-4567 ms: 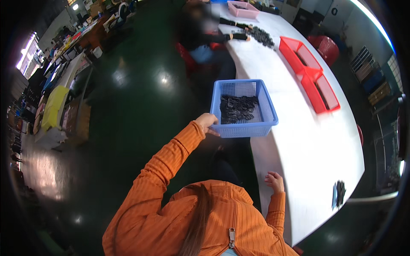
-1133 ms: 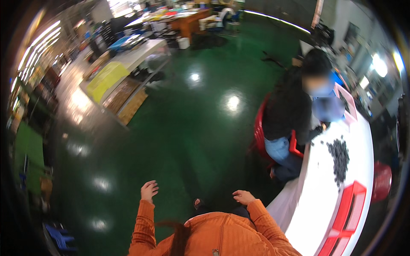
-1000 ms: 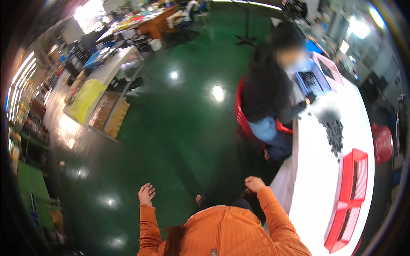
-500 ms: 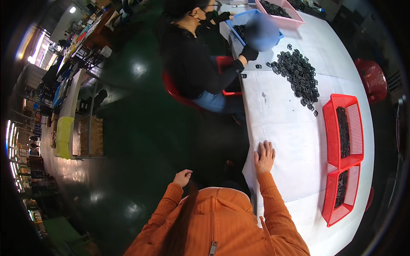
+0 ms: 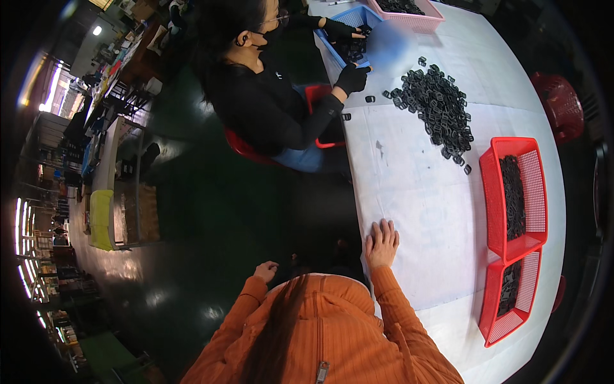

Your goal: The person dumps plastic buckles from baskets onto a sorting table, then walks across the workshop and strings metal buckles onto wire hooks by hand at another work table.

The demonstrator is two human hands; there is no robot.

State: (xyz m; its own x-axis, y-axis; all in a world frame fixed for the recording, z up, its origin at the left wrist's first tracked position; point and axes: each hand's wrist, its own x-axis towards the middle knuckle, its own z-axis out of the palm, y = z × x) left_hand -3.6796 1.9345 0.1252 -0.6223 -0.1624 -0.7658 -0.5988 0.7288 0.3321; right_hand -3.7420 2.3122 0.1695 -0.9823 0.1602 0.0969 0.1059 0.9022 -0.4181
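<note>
My right hand [image 5: 382, 243] lies palm down on the white-covered table [image 5: 428, 256], near its left edge, fingers stretched out and holding nothing. My left hand [image 5: 266, 271] hangs over the dark floor beside the table, its fingers curled in with nothing seen in them. Farther along the table spreads a heap of small black plastic buckles [image 5: 441, 109]. To the right of my right hand stand two red baskets, the far one [image 5: 495, 211] and the near one [image 5: 491, 307], both with black pieces inside.
A co-worker in black [image 5: 256, 109] sits at the table's far left, gloved hands at a blue basket [image 5: 329, 48] of black parts. A pink basket [image 5: 416, 24] stands behind it. Red chairs [image 5: 558, 105] flank the table. Shelves and a yellow-green cloth [image 5: 101, 219] are at left.
The view has shifted slightly. My right hand stays flat on the table, and my left hand still hangs low. The co-worker's far hand has moved into the blue basket.
</note>
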